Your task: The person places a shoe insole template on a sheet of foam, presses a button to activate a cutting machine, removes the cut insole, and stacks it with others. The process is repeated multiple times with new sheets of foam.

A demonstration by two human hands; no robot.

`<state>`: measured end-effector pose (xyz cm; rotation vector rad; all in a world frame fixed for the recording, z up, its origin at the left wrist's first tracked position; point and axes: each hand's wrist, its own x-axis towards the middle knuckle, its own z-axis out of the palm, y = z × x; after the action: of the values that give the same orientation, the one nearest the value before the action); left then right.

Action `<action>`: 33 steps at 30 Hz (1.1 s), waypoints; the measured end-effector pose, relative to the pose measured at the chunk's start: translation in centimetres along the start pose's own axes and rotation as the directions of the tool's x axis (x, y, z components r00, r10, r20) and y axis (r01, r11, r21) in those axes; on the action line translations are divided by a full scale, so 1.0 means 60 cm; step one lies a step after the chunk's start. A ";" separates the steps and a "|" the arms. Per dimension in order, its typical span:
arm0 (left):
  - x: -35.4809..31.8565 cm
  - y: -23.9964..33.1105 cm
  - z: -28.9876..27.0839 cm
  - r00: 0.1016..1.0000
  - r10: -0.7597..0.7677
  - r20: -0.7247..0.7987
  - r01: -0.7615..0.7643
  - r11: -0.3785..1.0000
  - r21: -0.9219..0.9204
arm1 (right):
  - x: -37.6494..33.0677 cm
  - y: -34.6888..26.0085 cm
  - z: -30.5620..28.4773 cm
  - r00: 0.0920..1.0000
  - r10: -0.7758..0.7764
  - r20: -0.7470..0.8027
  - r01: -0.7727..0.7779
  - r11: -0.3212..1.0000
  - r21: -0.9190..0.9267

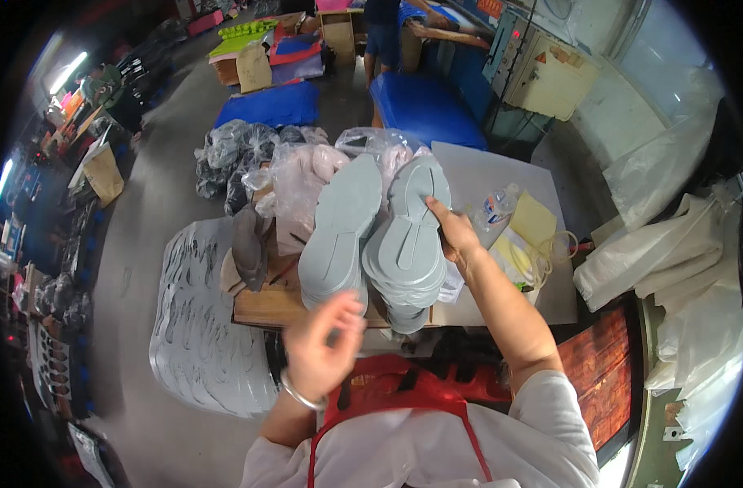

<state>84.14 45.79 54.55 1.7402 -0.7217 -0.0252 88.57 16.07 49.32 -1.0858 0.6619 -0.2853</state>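
Two stacks of grey shoe soles stand side by side on the table: the left stack (335,220) and the right stack (408,236). My right hand (459,230) grips the right stack by its outer edge. Its thumb lies on the top sole, and the other fingers are mostly hidden behind the edge. Just in front of the left stack's near end is my left hand (327,337), slightly blurred. Its fingers are loosely bent, with a gap to the thumb, and I see nothing in them.
Clear plastic bags (298,183) lie behind the soles. A plastic bottle (498,205) and yellow sheets (534,220) are on the table's right. Left of the table lie grey sheets with cut-outs (205,317). A person (383,37) stands beyond the blue sheets (428,110).
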 end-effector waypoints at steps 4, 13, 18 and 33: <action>0.090 -0.078 -0.050 0.985 0.078 -0.155 -0.042 0.974 0.224 | 0.000 -0.035 -0.008 0.991 0.130 0.011 -0.123 0.963 -0.241; 0.123 -0.158 -0.018 0.995 -0.049 0.091 0.043 0.997 0.065 | -0.049 -0.003 -0.055 0.985 -0.029 0.170 0.117 0.839 -0.532; 0.128 -0.138 -0.011 0.992 -0.073 0.105 0.063 0.993 0.095 | -0.060 0.074 -0.011 0.965 -0.248 0.087 0.261 0.863 -0.433; 0.000 -0.285 -0.038 0.882 -0.445 -0.153 0.257 0.727 -0.636 | -0.252 0.152 -0.180 0.797 -0.423 -0.432 0.365 0.906 -0.215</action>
<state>92.71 49.74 40.14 1.1933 -0.1067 -0.2315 69.23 20.31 43.39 -1.2840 0.8882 -0.9073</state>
